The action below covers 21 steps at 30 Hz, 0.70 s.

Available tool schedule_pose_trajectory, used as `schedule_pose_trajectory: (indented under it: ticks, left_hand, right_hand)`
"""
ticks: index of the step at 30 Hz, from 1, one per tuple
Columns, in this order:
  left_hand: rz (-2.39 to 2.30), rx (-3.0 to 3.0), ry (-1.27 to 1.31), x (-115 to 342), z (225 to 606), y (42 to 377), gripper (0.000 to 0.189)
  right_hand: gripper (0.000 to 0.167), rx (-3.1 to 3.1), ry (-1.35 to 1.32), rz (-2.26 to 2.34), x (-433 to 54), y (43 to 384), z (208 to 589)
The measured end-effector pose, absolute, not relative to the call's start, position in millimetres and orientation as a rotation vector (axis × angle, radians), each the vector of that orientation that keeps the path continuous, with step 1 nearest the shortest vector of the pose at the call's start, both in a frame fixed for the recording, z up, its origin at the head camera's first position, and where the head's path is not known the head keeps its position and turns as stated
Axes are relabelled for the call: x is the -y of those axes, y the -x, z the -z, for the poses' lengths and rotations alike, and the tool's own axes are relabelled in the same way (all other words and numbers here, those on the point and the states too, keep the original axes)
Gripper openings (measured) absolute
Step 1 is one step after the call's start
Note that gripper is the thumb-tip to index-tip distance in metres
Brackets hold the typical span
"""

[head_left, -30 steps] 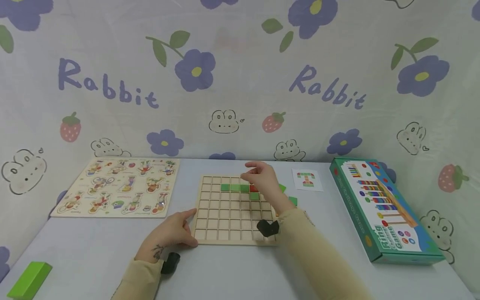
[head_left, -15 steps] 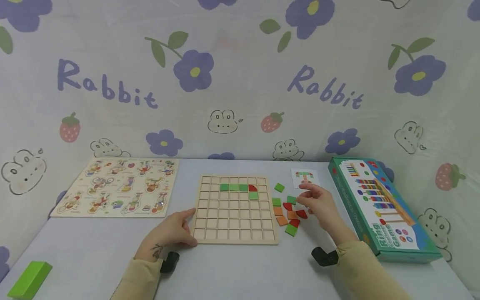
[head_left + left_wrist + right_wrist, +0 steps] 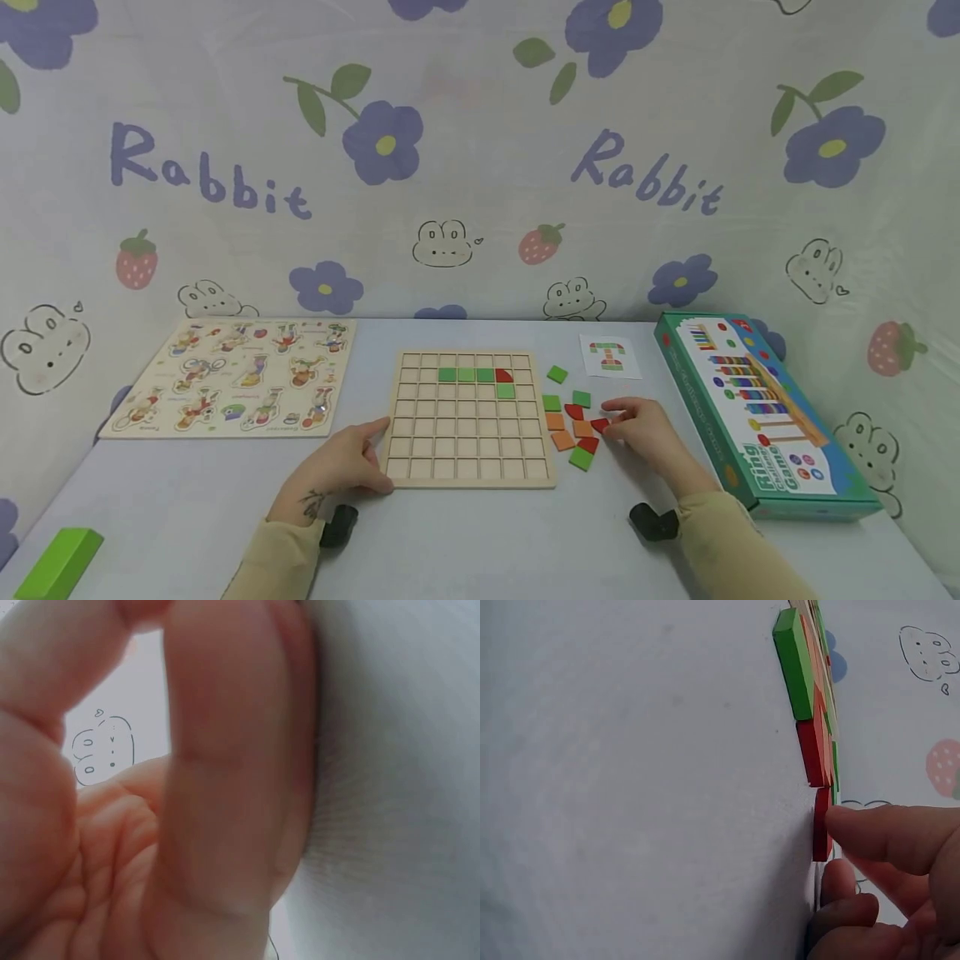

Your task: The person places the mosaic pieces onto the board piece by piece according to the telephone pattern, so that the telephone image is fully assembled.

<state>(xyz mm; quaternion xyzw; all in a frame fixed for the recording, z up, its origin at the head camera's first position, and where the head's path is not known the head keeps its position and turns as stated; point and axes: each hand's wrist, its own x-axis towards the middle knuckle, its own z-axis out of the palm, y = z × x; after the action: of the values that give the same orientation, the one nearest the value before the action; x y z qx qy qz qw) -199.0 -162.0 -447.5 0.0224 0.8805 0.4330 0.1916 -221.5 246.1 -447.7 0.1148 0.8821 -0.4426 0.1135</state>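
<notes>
A wooden grid board (image 3: pixel 468 482) lies flat, with a row of three green square tiles (image 3: pixel 466 375), a red quarter-round tile (image 3: pixel 503 376) and a green square tile (image 3: pixel 506 391) in its upper cells. My left hand (image 3: pixel 341 461) rests against the board's left edge, thumb at the near corner and index finger higher up; the left wrist view shows mostly its fingers. Right of the board, my right hand (image 3: pixel 651 437) touches a loose red quarter-round tile (image 3: pixel 822 825) with the thumb. Its index finger stays apart from the thumb, beyond the tile.
Loose green, orange (image 3: pixel 562 440) and red tiles lie between board and right hand. A pattern card (image 3: pixel 630 367) is behind them. A boxed ring game (image 3: pixel 765 417) stands right, a picture puzzle board (image 3: pixel 225 379) back left, a green block (image 3: pixel 60 562) at the near left.
My right hand has moved off the board to the right, then slightly down onto the loose red quarter-round tile. My left hand has stayed at the board's edge.
</notes>
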Motion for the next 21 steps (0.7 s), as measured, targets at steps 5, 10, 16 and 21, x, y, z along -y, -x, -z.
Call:
schedule_pose_trajectory:
  ticks: [5, 10, 16, 21]
  left_hand:
    - [-1.236, -2.464, -0.072, 163, 447, 199, 0.095]
    - [-1.246, -2.459, -0.089, 163, 446, 197, 0.095]
    - [-1.255, -2.450, -0.101, 163, 445, 197, 0.095]
    - [-1.247, -2.457, -0.085, 163, 445, 198, 0.094]
  right_hand:
    - [0.034, -2.589, -0.345, 1.200, -242, 222, 445]
    - [0.025, -2.634, -0.336, 1.157, -240, 224, 444]
    - [0.020, -2.644, -0.333, 1.152, -236, 229, 436]
    - [0.034, -2.620, -0.248, 1.256, -214, 239, 418]
